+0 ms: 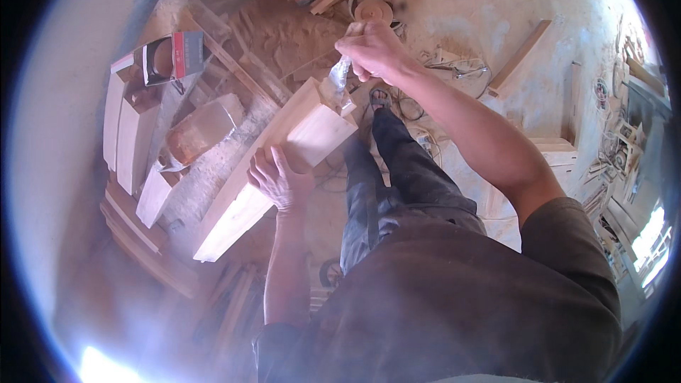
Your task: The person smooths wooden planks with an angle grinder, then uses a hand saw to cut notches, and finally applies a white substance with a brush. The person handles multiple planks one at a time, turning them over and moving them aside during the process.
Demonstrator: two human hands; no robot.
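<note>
A pale wooden beam lies slanted in front of me, its far end cut into a stepped joint. My left hand rests around its middle, thumb on one face and fingers over the other edge. Over the far end, my right hand is closed on a whitish, shiny strip that looks crumpled. The strip's lower end touches or nearly touches the beam's cut end; its exact kind cannot be made out.
Left of the beam, a dusty bench bears a clear container with brownish contents, a red and grey box and several wooden blocks. A round machine part stands ahead. A plank lies on the floor at the right.
</note>
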